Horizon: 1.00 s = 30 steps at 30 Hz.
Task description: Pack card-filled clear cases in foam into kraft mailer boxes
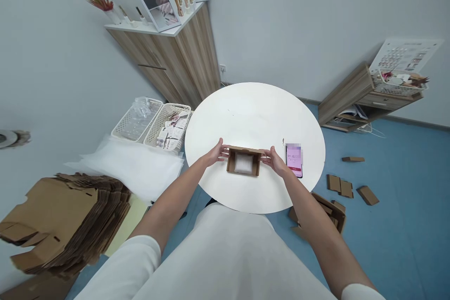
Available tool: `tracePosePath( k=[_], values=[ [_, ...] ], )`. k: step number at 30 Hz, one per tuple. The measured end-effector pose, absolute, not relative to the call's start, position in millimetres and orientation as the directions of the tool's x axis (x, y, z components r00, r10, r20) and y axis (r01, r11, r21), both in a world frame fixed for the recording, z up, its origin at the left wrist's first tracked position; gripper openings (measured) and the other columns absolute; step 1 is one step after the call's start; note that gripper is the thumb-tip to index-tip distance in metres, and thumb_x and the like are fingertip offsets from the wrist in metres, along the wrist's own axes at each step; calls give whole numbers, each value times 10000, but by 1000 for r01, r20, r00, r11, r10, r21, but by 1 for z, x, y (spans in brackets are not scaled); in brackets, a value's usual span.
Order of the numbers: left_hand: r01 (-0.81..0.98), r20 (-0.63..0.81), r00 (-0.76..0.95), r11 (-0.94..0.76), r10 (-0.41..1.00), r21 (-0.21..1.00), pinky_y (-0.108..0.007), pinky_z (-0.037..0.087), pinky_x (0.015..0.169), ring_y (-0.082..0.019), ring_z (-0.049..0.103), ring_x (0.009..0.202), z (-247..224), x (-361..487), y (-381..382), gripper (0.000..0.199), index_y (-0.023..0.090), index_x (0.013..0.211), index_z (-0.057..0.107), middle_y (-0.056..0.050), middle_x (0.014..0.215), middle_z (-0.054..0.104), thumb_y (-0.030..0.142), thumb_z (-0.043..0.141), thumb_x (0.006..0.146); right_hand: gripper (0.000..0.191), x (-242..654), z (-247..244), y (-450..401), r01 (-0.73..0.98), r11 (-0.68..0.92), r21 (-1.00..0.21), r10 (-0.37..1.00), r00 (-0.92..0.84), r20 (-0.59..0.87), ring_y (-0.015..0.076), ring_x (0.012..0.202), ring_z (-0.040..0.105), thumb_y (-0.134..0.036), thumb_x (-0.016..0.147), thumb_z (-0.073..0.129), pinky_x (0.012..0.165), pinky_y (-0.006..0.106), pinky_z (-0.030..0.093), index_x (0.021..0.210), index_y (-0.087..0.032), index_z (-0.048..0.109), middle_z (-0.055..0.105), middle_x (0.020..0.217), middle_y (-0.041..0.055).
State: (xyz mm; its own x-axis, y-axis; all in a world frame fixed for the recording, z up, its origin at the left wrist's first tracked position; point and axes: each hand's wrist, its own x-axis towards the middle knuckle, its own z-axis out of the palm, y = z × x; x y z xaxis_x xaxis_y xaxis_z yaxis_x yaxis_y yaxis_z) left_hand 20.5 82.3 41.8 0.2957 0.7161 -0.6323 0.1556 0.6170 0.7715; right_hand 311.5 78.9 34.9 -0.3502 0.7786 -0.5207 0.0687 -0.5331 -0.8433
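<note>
On the round table point(246, 108), pixelation blurs the upper part of the phone's point(294, 163) screen. Right of the table, the right arm point(311, 218) hides part of the carton point(341, 220); farther right, the poster's point(404, 55) print is too small to read. Left of the table, the cardboard stack point(59, 215) and roll point(9, 138) are cut off by the left edge.

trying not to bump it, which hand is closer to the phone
Right: the right hand is just left of the phone, the left hand beyond the box's far side.
</note>
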Motion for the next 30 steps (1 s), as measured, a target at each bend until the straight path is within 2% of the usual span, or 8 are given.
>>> tracePosePath(
  k=[5,9,13,15,18,24,30],
  values=[
    [244,-622,282,572,731,783,-301,397,757,-203,533,945,49,22,76,628,249,1115,520,-57,1185,509,683,272,735,571,312,47,76,172,-512,-842,776,-327,-539,179,918,570,-605,800,261,863,300,412,1076,-211,570,536,1165,68],
    [374,-611,317,496,726,784,-295,408,738,-186,559,878,46,27,64,491,224,1042,561,-59,1115,555,581,455,722,418,307,46,66,302,-490,-818,742,-349,-573,158,772,600,-517,765,453,758,300,448,1013,-207,586,570,1104,68],
    [431,-552,186,437,813,789,-285,429,734,-183,573,862,31,35,47,540,192,1148,469,-92,1134,529,428,594,678,386,300,28,51,432,-447,-783,805,-188,-563,118,629,589,-406,715,546,650,274,446,1048,-214,510,590,972,48],
    [471,-542,54,457,839,755,-290,431,745,-191,569,884,22,38,38,596,177,1198,409,-112,1150,509,392,603,677,404,297,17,44,528,-425,-736,840,-72,-537,117,594,574,-404,697,550,615,278,432,1049,-223,470,586,910,26],
    [531,-542,-56,484,839,695,-298,416,773,-203,551,929,13,43,29,599,177,1218,372,-109,1136,513,388,581,697,379,293,4,33,625,-394,-674,869,15,-495,140,653,564,-415,685,544,596,277,401,1007,-237,455,581,876,15],
    [662,-508,-66,418,859,622,-298,396,773,-210,530,943,9,44,21,554,175,1193,384,-85,1054,554,334,571,696,283,281,-6,21,634,-380,-674,889,48,-456,170,728,540,-367,690,525,613,282,366,934,-246,446,584,797,9],
    [666,-438,-34,347,898,661,-321,399,802,-214,525,959,3,32,21,433,187,1158,427,-78,1052,557,284,510,744,336,257,-5,16,607,-401,-687,883,57,-465,171,737,534,-362,704,488,637,289,388,1008,-230,428,572,842,21]
  ],
)
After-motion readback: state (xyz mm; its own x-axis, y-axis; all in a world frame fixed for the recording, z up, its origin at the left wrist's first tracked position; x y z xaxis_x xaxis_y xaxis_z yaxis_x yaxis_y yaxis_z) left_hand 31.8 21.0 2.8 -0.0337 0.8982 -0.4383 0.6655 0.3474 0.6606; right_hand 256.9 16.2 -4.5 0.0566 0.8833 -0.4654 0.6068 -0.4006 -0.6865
